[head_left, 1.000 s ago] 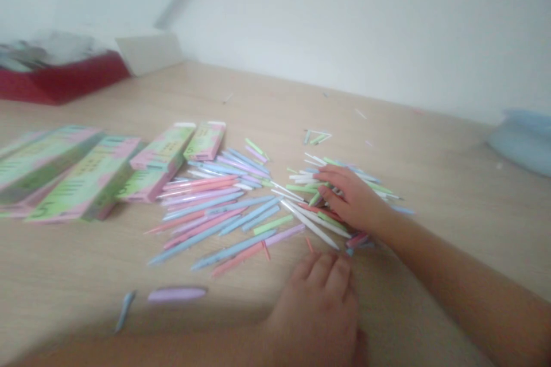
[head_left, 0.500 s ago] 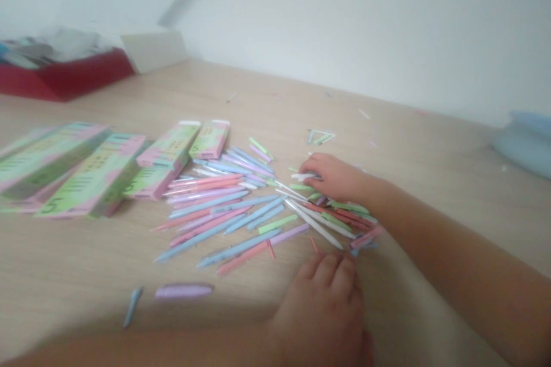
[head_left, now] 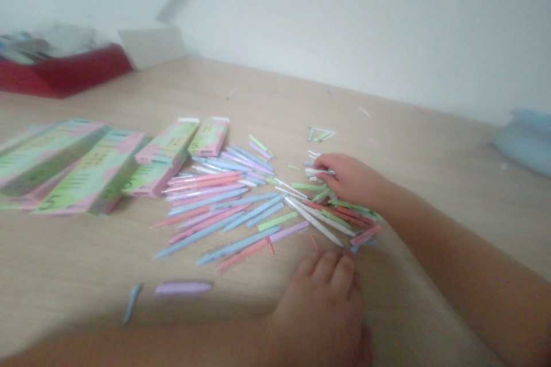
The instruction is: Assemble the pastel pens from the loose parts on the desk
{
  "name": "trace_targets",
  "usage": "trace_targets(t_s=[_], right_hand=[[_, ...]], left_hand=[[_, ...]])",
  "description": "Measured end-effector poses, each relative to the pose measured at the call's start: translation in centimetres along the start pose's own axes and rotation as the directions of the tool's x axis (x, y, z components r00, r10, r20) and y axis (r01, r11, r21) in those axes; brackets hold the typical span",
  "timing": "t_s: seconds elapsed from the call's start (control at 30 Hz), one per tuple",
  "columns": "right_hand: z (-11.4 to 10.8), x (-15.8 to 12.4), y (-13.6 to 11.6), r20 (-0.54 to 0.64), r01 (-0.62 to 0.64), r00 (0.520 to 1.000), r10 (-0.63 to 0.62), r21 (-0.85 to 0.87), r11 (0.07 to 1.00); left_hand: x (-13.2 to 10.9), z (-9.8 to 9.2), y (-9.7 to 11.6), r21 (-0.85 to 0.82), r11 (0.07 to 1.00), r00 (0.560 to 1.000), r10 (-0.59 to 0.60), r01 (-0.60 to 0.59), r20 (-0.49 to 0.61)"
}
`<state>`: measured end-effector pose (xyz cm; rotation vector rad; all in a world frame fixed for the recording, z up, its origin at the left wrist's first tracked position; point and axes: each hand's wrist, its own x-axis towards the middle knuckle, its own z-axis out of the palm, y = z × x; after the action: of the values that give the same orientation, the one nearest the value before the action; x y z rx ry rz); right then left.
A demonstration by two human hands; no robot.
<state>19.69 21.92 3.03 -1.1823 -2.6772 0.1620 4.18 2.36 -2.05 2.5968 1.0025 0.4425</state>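
A loose pile of pastel pens and pen parts (head_left: 241, 238) covers the middle of the table, in blue, pink, purple, green and white. At its far right side my right hand (head_left: 350, 178) is closed, thumb and fingers pinching a small white pen part (head_left: 318, 172). Green pieces (head_left: 310, 186) lie just below those fingers. My left hand (head_left: 321, 304) rests on the table near the pile's front edge, its fingers curled under. What it holds, if anything, is hidden. Close to its fingertips lie white pens (head_left: 316, 223) and a short red stick (head_left: 314, 242).
Several green and pink boxes (head_left: 90, 175) lie left of the pile. A purple pen part (head_left: 183, 288) and a grey-blue piece (head_left: 132, 303) lie in front. Behind stand a red tray (head_left: 64, 75) and a white card (head_left: 152, 46). A light blue object (head_left: 525, 140) is at right.
My right hand has shifted slightly right with the white part, uncovering small pieces near its fingertips. My left hand stays almost where it was.
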Motion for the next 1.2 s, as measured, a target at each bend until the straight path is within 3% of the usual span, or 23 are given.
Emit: trace_targets(t_s=[0.13,0.27,0.47,0.57,0.73,0.93,1.1,1.2], right_hand=[[0.0,-3.7,-2.4,-0.160,-0.123,0.977,0.141,0.114,0.986],[1.0,-9.3,-4.6,-0.156,-0.141,0.966,0.208,0.356,0.924],[3.0,-15.7,-6.7,-0.124,-0.195,0.953,0.276,0.446,0.874],[2.7,-16.0,-7.3,-0.092,-0.187,0.957,0.274,0.525,0.831],[1.3,-15.3,-6.5,-0.254,0.065,0.964,0.075,0.502,0.862],[1.4,-16.8,-6.9,-0.190,0.238,0.961,-0.199,0.215,0.947],[0.9,-17.6,-5.5,-0.143,0.084,0.988,-0.052,0.229,0.970],[0.6,-17.7,-3.8,-0.034,0.078,0.997,-0.072,0.208,0.975]], left_hand=[[-0.1,-0.1,0.1,-0.021,1.000,1.000,-0.005,0.005,-0.005],[-0.1,-0.3,0.2,-0.037,0.999,1.000,-0.018,0.019,0.016],[-0.3,-0.4,0.0,-0.073,0.996,0.997,-0.038,0.042,0.061],[-0.6,-0.3,0.1,-0.116,0.991,0.998,-0.065,0.062,-0.025],[-0.8,-0.6,0.4,-0.347,0.929,0.944,-0.220,0.127,-0.244],[-0.6,-1.2,0.4,-0.544,0.815,0.921,-0.345,0.200,-0.178],[-0.6,-1.5,0.7,-0.572,0.808,0.886,-0.360,0.141,-0.291],[-0.9,-2.0,0.9,-0.554,0.831,0.868,-0.310,0.050,-0.388]])
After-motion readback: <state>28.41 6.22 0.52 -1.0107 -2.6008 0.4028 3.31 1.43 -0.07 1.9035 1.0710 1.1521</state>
